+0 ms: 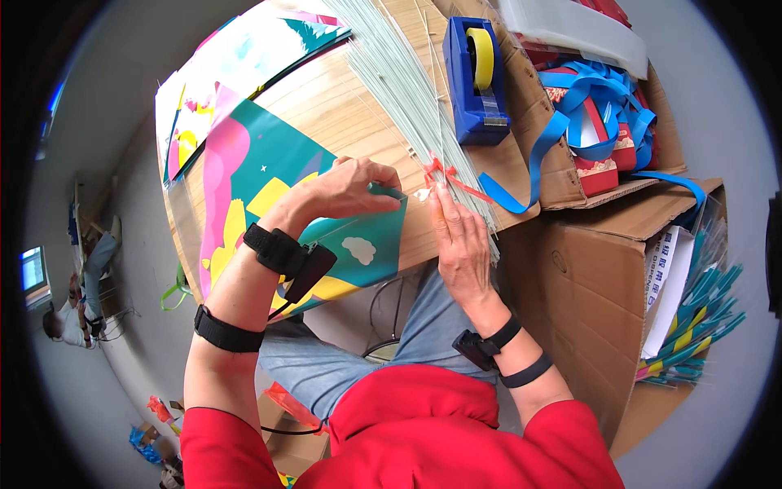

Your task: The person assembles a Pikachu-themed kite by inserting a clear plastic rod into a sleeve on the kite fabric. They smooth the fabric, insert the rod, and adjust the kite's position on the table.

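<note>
A printed sheet (281, 151) in teal, pink and yellow lies on the wooden table, partly hanging over its near edge. My left hand (346, 191) is bent over the sheet's right corner, which curls up between the thumb and fingers. Just to the right, my right hand (463, 244) rests with its fingers stretched out and close together, fingertips by a red plastic tie (440, 169). That tie lies across a bundle of long thin pale sticks (391, 77), which runs from the far edge down beside my right hand. A small white piece (421, 195) sits between both hands.
A blue tape dispenser (476, 106) with yellow tape stands at the table's right. More printed sheets (244, 53) are stacked at the far left. Cardboard boxes (586, 301) border the right side, holding blue ribbon (599, 106) and rolled teal sticks (692, 338). Another person (81, 306) sits far left.
</note>
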Demonstrator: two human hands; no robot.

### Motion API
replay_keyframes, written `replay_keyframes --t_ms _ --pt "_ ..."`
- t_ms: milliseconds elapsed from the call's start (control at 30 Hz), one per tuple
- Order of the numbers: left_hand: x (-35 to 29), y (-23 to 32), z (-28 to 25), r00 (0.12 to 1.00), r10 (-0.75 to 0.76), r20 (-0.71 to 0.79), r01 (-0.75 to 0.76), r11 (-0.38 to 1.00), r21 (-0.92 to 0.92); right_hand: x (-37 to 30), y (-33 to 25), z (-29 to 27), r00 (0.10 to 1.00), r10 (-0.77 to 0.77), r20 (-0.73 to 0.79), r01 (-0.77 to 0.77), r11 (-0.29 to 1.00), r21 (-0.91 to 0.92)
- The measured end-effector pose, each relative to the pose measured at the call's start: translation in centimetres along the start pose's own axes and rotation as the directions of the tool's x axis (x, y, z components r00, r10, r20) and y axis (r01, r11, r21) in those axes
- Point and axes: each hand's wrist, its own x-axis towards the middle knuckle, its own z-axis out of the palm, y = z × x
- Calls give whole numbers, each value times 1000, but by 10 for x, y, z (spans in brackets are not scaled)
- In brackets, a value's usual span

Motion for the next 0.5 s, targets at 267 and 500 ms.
replay_keyframes --t_ms 267,500 --pt "-9 8 -6 1000 7 -13 -12 887 -462 5 -14 4 998 19 -60 -18 1000 20" --pt "-11 8 -10 999 -38 23 44 886 -462 4 -26 4 997 45 -67 -47 998 -37"
